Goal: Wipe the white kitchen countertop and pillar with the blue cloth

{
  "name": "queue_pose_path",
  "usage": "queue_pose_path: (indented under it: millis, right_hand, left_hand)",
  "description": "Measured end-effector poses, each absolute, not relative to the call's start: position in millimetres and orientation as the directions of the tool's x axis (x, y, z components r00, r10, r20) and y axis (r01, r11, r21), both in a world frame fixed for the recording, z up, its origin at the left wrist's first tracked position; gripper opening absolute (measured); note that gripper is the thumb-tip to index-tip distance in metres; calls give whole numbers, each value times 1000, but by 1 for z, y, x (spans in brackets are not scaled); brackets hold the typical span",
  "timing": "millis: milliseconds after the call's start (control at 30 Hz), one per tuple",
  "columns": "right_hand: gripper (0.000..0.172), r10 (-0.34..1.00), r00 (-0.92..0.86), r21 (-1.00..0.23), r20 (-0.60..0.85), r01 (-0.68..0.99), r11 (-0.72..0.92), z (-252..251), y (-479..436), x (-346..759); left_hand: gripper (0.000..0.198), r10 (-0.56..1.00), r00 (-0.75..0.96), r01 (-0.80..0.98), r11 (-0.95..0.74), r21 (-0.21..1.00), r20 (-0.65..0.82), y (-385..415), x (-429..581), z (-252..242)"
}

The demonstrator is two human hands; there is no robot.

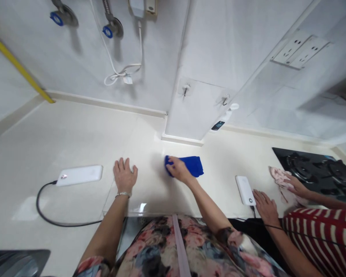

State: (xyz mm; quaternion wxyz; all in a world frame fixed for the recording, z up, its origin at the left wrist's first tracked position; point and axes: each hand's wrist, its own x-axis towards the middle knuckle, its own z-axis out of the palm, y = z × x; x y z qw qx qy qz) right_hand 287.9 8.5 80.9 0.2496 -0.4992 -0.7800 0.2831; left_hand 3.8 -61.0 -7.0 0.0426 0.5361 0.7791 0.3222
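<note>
My right hand [177,168] grips one end of a blue cloth [193,166], its fingers curled over the fabric. The cloth lies folded on the pale countertop [144,134], below the wall pillar. To the left, my left hand [125,175] rests flat on the counter with its fingers spread, and a bracelet circles that wrist. Nothing is held in it. Beside it lies a white power bank [80,175] with a black cable plugged into its left end.
A co-worker at the right rests one hand [265,207] by a second white power bank [245,190] and holds a pink cloth [279,177] near the black gas stove [308,167]. A sink [17,265] shows at lower left. Hooks [185,90] hang on the pillar.
</note>
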Motion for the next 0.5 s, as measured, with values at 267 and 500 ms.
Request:
queue_pose_path:
  millis: [267, 500]
  right_hand:
    - [57, 966, -223, -369, 127, 894, 255, 29, 8, 283]
    - [68, 954, -248, -162, 168, 948, 275, -13, -5, 290]
  left_hand:
    - [59, 861, -422, 821, 231, 522, 283, -61, 6, -9]
    - [57, 851, -399, 864, 223, 452, 342, -63, 8, -8]
